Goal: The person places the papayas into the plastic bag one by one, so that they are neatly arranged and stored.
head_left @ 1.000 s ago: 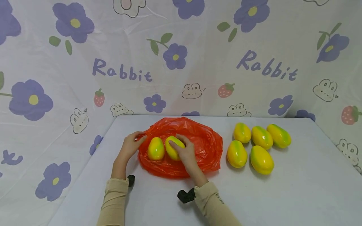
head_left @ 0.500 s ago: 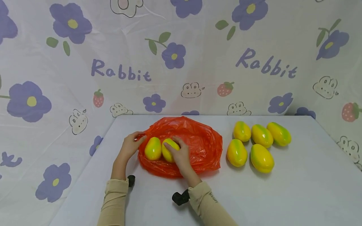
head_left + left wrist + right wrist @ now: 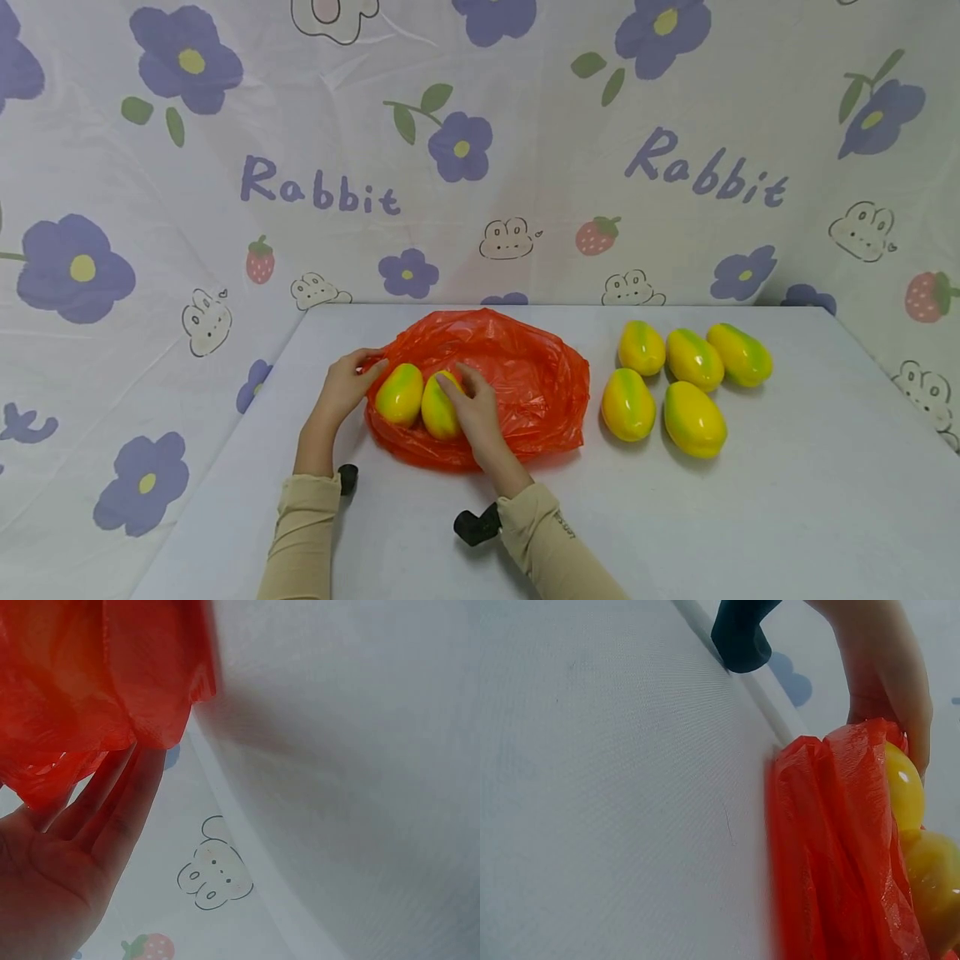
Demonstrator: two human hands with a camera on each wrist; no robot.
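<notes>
A red plastic bag (image 3: 536, 392) lies with its mouth spread wide on the white table, two yellow-green mangoes inside its left half. At the bag's left rim, my left hand (image 3: 347, 385) holds the edge between thumb and fingers; the left wrist view shows its fingers (image 3: 127, 802) reaching up behind the red plastic. My right hand (image 3: 480, 412) is inside the bag, thumb and fingers round the right-hand mango (image 3: 440, 408) and covering its right side. Touching or close beside it leans the other mango (image 3: 401, 395), near my left thumb.
Right of the bag lie several more mangoes, among them a front one (image 3: 695, 420) and a back one (image 3: 739, 356). A patterned cloth (image 3: 555, 150) hangs behind the table (image 3: 787, 500). Dark camera mounts (image 3: 477, 525) stick out at both wrists.
My right hand has moved left and slightly down with its mango, and the other mango has shifted left and tilted. My left hand stays at the bag's rim.
</notes>
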